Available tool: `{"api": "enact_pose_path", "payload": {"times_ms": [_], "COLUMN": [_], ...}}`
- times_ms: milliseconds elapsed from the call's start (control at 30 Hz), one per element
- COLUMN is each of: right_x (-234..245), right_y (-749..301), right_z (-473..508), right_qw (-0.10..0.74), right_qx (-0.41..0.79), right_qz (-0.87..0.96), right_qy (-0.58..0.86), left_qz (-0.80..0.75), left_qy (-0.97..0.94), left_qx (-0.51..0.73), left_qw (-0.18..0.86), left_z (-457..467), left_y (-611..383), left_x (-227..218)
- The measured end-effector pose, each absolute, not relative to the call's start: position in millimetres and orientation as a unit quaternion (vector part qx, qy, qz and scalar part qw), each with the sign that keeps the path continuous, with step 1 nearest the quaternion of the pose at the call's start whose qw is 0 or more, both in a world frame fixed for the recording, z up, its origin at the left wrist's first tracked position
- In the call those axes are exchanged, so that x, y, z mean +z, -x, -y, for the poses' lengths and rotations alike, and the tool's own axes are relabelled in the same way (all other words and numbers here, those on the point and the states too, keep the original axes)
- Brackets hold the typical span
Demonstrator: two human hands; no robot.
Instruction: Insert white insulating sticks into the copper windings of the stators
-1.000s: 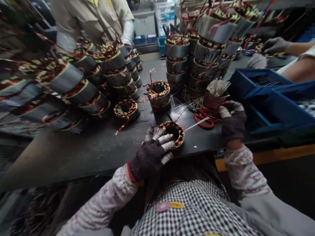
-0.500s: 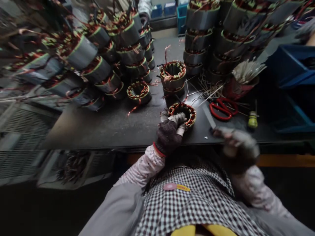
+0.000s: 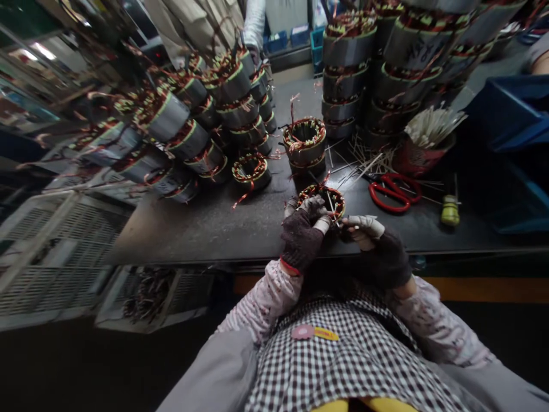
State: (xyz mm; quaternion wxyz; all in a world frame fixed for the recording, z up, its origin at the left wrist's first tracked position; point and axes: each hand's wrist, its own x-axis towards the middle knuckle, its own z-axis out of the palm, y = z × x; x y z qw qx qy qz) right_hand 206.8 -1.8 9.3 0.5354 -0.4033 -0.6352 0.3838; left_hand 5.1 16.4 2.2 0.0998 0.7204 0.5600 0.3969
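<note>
One dark-gloved left hand (image 3: 302, 236), fingers curled closed on a copper-wound metal ring's (image 3: 339, 201) rim, black tabletop (image 3: 184, 234) beneath, dark-gloved right hand (image 3: 377, 246) at four o'clock, fingers bent, opening and hold unclear

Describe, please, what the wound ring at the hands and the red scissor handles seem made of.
Wound ring: probably copper wire, faintly shiny, judging by its reddish strands; the core is largely hidden. Scissor handles: smooth plastic or coated metal, given their even, glossy red.
</note>
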Motion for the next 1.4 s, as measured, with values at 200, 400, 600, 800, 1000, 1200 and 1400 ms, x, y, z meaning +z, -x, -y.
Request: {"api": "enact_pose_path", "payload": {"times_ms": [200,400,600,800,1000,1200,1400], "right_x": [15.3,10.6,37.6,45.2,35.5,45.3,53.8], "right_y": [-208.8,-211.2,-206.3,-203.6,-206.9,-209.4,-211.6], "right_z": [-8.1,-7.6,-5.9,-14.7,-28.3,-30.8,-30.0], "right_qw": [0.495,0.487,0.507,0.481,0.388,0.453,0.477], "right_qx": [0.522,0.490,0.488,0.450,0.437,0.210,0.193], "right_qz": [0.559,0.593,0.578,0.607,0.664,0.778,0.795], "right_qy": [0.413,0.414,0.414,0.445,0.466,0.381,0.321], "left_qz": [-0.582,-0.564,-0.543,-0.539,-0.534,-0.511,-0.534], "left_qy": [-0.692,-0.653,-0.677,-0.684,-0.690,-0.697,-0.696], "left_qx": [0.423,0.481,0.473,0.470,0.465,0.462,0.455], "left_qw": [0.058,0.156,0.151,0.145,0.149,0.196,0.153], "left_z": [-13.7,-15.8,-11.9,-9.9,-9.2,-7.1,-10.4], "left_y": [-11.5,-10.7,-8.2,-9.3,-6.2,-2.9,-7.3], "left_x": [7.3,5.1,15.6,15.1,14.4,19.9,23.2]}}
